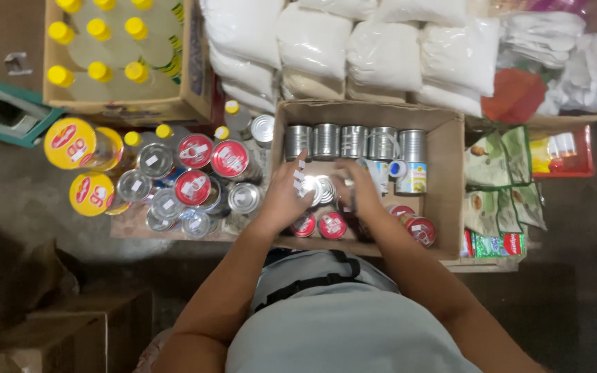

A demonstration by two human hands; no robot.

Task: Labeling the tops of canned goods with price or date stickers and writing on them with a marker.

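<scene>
Hands in cardboard box [450, 179]: left hand [286, 193] + right hand [357, 188] both grasping one silver tin [323, 188].

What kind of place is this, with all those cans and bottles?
Probably a small grocery shop or its stockroom. Goods sit in bulk: a cardboard box of tin cans, stacked white bags, and yellow-capped bottles. Both hands handle cans inside the box.

There is just one view, from a camera on the person's head, looking nearly straight down. It sits close above a cardboard box [450, 173] of cans at centre, bags of white powder [381, 55] toward twelve o'clock, the person's own shirt [340, 324] at six o'clock.
</scene>
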